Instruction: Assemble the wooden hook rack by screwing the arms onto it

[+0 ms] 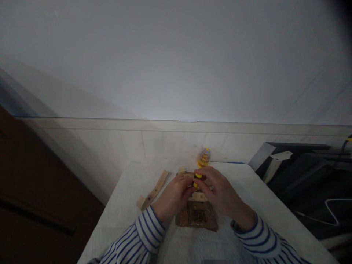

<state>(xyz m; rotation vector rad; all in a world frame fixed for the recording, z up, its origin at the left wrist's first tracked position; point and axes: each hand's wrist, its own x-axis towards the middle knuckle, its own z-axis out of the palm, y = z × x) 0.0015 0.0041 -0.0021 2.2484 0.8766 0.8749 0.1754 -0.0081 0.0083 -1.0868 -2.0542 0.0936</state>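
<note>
Both my hands meet over the middle of the white worktop [129, 209]. My right hand [220, 192] closes its fingertips around a small yellow-and-black screwdriver [197, 176], held upright at the far end of a pale wooden block [199, 197]. My left hand [172, 196] curls in against the tool's lower end from the other side; whether it grips the tool or the block, I cannot tell. The block lies on a brown cardboard sheet [198, 220]. A wooden strip [154, 190] lies just left of my left hand, and a yellow bit holder [204, 157] stands behind, near the wall.
</note>
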